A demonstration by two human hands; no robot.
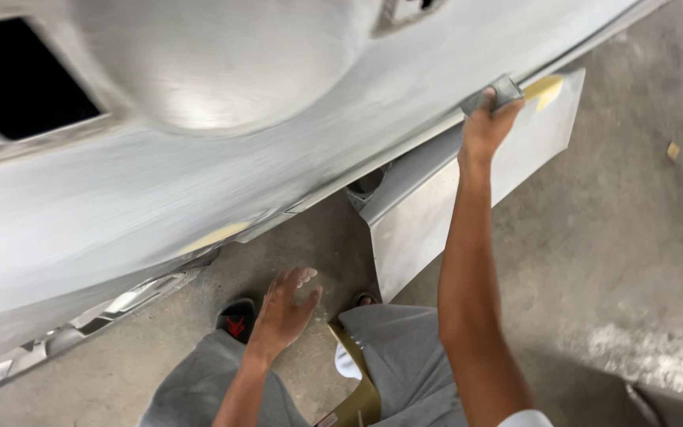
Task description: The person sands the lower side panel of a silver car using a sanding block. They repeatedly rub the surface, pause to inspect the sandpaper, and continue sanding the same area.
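The right hand point(485, 126) is closed around one grey sanding block point(493, 94), pressed against the lower edge of the big grey car panel point(199, 182). The left hand point(284, 310) hangs open and empty, fingers spread, above the concrete floor point(618, 237). A loose grey panel piece point(436, 205) leans below, bearing one yellow tape patch point(545, 89). Two sandalled feet show beneath.
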